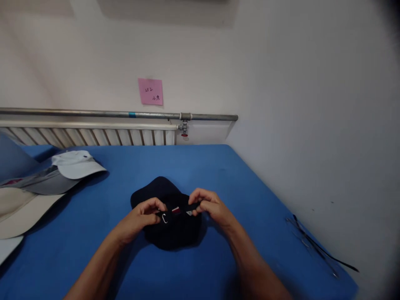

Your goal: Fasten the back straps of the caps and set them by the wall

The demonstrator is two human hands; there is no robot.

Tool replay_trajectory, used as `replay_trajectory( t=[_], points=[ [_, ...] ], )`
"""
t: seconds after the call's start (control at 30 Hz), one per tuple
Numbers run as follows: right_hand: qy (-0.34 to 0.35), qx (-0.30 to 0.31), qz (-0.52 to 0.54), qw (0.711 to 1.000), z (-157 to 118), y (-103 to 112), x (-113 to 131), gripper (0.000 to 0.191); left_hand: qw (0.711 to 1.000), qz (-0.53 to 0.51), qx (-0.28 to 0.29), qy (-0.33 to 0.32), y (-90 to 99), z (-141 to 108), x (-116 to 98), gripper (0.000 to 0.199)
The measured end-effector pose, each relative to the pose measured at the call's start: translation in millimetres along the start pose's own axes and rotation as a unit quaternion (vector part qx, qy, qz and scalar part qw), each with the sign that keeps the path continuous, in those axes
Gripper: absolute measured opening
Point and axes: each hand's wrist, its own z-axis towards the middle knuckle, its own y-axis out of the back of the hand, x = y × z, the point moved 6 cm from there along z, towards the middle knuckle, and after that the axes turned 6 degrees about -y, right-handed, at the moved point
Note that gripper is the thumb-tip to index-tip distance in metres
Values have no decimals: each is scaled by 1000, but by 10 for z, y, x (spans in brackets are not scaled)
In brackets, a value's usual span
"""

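Note:
A dark navy or black cap [175,235] lies on the blue-covered surface in front of me, its rounded brim [158,187] pointing away. My left hand [146,214] pinches the cap's back strap beside a silver buckle [164,218]. On the other side, my right hand [208,204] grips the strap's dark end [193,206] between thumb and fingers. Between the hands a small red and white label [176,211] shows inside the cap. The fingers cover parts of the strap, so how it runs through the buckle is hidden.
Several caps lie at the left, among them a white one [79,164], a grey one [53,182] and a beige one [28,208]. Eyeglasses [315,246] rest by the right edge. A radiator [118,135] and a metal pipe [93,112] run along the wall behind.

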Motion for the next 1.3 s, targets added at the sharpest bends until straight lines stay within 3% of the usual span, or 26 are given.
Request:
replay_trajectory(
  t=[0.13, 0.27, 0.37, 0.6, 0.97, 1.13, 1.2, 1.3],
  points=[
    [31, -16, 30, 999, 3, 37, -39, 25, 985, 154, 15, -76, -190, -144, -284, 17],
    [57, -41, 48, 996, -26, 61, -92, 22, 976, 211, 28, -49, -365, -275, -380, 24],
    [73, -61, 49, 994, -77, 65, -144, 19, 984, 173, 35, -13, -436, -341, -317, 30],
    [91, -84, -2, 992, -216, 51, -228, 15, 988, 146, 44, -12, -483, -581, -210, 41],
    [115, -119, -38, 985, -401, 185, -164, 17, 995, 94, -6, -17, -362, -731, -161, 43],
    [104, -100, -73, 987, -660, 3, -209, 19, 998, 46, -46, -27, -275, -830, -149, 32],
    [108, -98, -70, 987, -819, -116, -219, 20, 999, 31, -22, -25, -287, -917, -216, 32],
    [118, -75, -61, 988, -1087, -327, -77, 18, 998, 3, 61, -29, -340, -1133, -463, 33]
  ],
)
